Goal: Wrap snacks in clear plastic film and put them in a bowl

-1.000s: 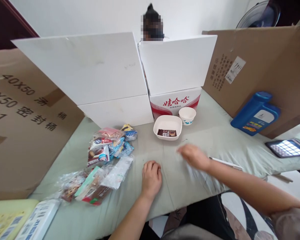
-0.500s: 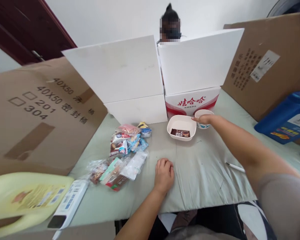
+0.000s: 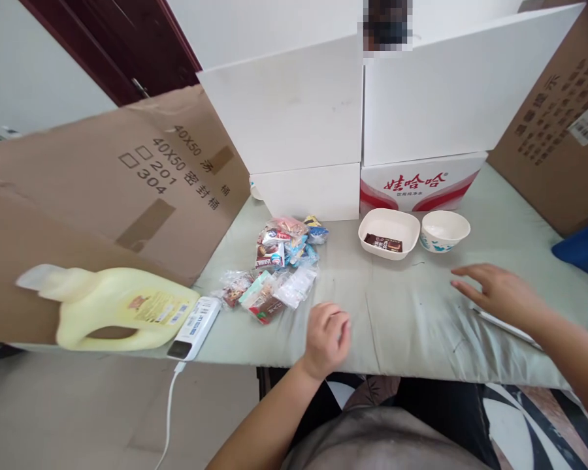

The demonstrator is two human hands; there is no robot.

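My left hand (image 3: 327, 337) rests on the pale green table cover (image 3: 402, 313) near the front edge, fingers curled loosely with nothing in them. My right hand (image 3: 500, 294) hovers low over the cover at the right, fingers stretched out and apart, just above a white pen (image 3: 507, 328). A white rectangular dish (image 3: 389, 230) holding a dark brown snack packet (image 3: 383, 243) stands beyond, with a small round white bowl (image 3: 445, 229) beside it on the right. A heap of several wrapped snacks (image 3: 277, 267) lies left of my left hand.
White boards (image 3: 294, 111) and a red-and-white carton (image 3: 421, 185) wall off the back; a person's head shows behind them. Brown cardboard (image 3: 117, 189) flanks both sides. A yellow jug (image 3: 117, 307) and a white power bank (image 3: 195, 326) with a cable lie at left, a blue bottle (image 3: 585, 249) at right.
My right hand reached to the round bowl's rim, then drew back toward me and now hovers over the pen. The view swung left. My left hand stayed put.
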